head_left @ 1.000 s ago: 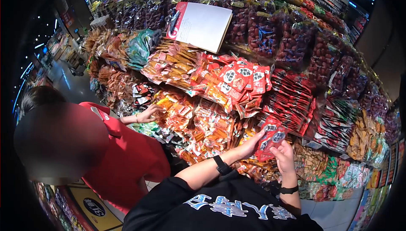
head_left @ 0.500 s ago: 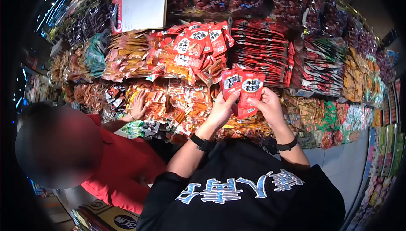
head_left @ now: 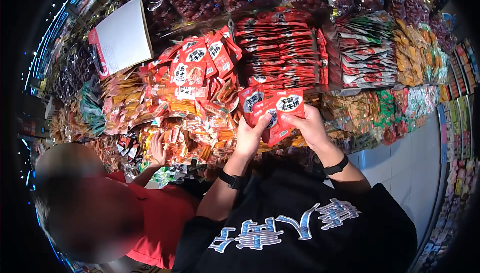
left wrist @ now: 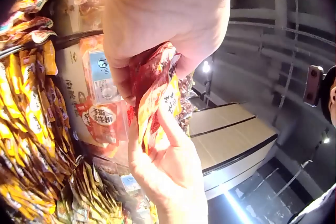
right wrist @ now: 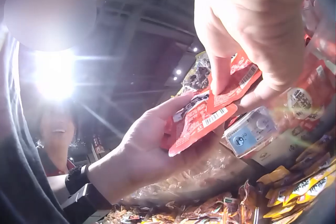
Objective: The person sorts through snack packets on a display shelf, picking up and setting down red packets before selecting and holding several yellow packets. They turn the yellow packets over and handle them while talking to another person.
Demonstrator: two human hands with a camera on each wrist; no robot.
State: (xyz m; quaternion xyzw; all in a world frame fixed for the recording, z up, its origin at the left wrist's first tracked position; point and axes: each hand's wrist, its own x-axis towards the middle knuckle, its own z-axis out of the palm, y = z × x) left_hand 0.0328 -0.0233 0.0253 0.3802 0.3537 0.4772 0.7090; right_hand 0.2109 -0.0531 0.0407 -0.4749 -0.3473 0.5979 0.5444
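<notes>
Several red snack packets (head_left: pixel 290 101) with white and black labels are fanned out between the two hands in the head view. My left hand (head_left: pixel 248 135) grips the packets on the left side, thumb on top. My right hand (head_left: pixel 311 127) pinches the rightmost packet between thumb and fingers. From the left wrist, the left hand (left wrist: pixel 168 14) covers part of the packets (left wrist: pixel 156 95), with the right hand (left wrist: pixel 170 174) below. The right wrist view shows barcodes on the packets (right wrist: pixel 197 127), the left hand (right wrist: pixel 149 137) and the right hand (right wrist: pixel 252 29).
Piled red packets (head_left: pixel 192 68) and a stacked row of red packets (head_left: pixel 280 48) lie beyond the hands. A white notepad (head_left: pixel 122 35) rests at the upper left. At the left, a person in a red shirt (head_left: pixel 167 215) has one hand (head_left: pixel 158 149) over the snacks.
The head view has shifted, so the shelves and notepad appear further left. The held packets are now spread wider, with a third one showing between the two seen before.
</notes>
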